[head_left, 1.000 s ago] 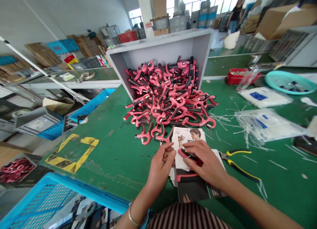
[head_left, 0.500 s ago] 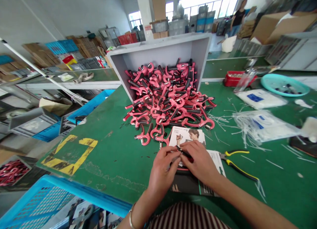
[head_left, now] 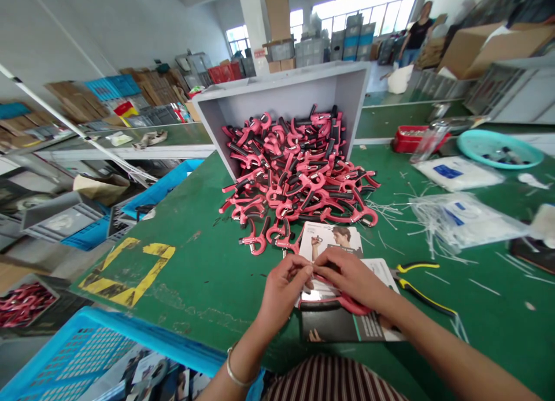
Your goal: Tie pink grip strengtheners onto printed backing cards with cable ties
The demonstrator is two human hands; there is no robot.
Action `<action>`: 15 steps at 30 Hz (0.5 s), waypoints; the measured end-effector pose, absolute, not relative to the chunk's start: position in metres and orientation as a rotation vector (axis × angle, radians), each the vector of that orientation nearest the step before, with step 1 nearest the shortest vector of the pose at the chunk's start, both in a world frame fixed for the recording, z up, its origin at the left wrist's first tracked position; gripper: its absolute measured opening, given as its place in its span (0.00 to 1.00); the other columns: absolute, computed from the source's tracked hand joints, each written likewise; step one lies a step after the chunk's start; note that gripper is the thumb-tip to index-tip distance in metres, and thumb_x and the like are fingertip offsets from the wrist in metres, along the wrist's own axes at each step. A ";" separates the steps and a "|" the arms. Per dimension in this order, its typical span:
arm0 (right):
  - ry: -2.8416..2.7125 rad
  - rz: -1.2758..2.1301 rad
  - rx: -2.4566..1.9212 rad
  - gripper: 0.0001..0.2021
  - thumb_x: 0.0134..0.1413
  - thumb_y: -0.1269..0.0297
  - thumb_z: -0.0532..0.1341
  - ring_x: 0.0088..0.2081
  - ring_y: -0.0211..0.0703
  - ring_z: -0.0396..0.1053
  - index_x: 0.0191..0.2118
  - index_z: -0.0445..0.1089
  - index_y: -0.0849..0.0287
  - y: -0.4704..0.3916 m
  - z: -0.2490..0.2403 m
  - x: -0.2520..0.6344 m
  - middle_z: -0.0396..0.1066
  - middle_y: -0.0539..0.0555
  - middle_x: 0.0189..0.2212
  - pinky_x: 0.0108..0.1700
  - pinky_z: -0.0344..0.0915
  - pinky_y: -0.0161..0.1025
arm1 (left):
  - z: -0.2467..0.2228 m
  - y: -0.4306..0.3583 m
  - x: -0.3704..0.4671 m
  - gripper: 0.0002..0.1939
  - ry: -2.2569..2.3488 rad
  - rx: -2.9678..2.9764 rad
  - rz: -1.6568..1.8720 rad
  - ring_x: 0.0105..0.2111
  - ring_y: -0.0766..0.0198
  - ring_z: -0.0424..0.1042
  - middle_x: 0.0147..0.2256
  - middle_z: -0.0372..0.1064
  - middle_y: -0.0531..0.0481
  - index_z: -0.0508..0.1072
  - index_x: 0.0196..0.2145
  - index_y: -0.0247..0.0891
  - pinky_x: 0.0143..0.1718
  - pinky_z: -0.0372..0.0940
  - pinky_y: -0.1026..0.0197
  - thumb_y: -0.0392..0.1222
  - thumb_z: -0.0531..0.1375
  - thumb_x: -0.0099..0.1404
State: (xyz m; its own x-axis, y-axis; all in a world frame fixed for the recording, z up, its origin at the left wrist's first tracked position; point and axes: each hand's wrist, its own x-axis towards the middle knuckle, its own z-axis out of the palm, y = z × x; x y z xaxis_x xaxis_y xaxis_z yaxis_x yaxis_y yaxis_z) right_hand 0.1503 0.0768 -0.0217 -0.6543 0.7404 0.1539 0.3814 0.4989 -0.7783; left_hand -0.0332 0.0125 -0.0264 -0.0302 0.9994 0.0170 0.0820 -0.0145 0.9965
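Note:
A red-and-black hand grip strengthener [head_left: 319,304] lies over printed packaging cards [head_left: 332,330] at the table's near edge. My right hand [head_left: 349,278] is closed over its upper handle and coil end, hiding much of it. My left hand [head_left: 281,290] pinches thumb and forefinger together beside the right fingertips; what is between them is too small to make out. Just beyond my hands, another card [head_left: 342,239] shows a printed person. A large heap of similar hand grips [head_left: 299,175] spills from a tipped grey bin [head_left: 355,109] onto the green table.
Yellow-handled pliers [head_left: 427,294] lie right of the cards. Loose white zip ties and plastic bags [head_left: 468,219] are farther right, near a turquoise tray [head_left: 498,134] and red box [head_left: 410,139]. A blue crate [head_left: 87,343] stands front left. A person [head_left: 416,37] stands far back.
The grip strengthener's lower handle has come into view flat over the cards below my right hand. My fingertips remain together, and the black handle between them no longer shows. The view has shifted slightly.

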 end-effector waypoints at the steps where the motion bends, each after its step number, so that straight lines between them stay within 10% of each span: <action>1: -2.225 1.020 -0.958 0.10 0.65 0.60 0.57 0.37 0.44 0.68 0.36 0.72 0.56 0.078 -0.023 0.149 0.73 0.52 0.34 0.42 0.63 0.40 | -0.025 0.010 -0.032 0.08 1.305 1.283 1.188 0.30 0.65 0.68 0.30 0.69 0.52 0.72 0.36 0.37 0.35 0.62 0.64 0.45 0.58 0.67; 15: -1.911 1.354 -1.010 0.12 0.62 0.56 0.59 0.34 0.41 0.66 0.33 0.72 0.57 0.081 -0.024 0.151 0.71 0.49 0.30 0.38 0.60 0.35 | -0.020 0.019 -0.023 0.06 1.554 1.331 1.000 0.27 0.67 0.63 0.25 0.67 0.54 0.73 0.28 0.35 0.29 0.56 0.65 0.37 0.58 0.60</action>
State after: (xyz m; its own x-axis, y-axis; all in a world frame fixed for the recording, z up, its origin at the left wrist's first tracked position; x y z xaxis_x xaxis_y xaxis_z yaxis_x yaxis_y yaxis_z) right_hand 0.1507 0.0810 -0.0239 -0.5432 0.8390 0.0328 0.2473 0.1972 -0.9487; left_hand -0.0231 0.0190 -0.0196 -0.0862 0.9916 -0.0961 0.3239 0.1191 0.9386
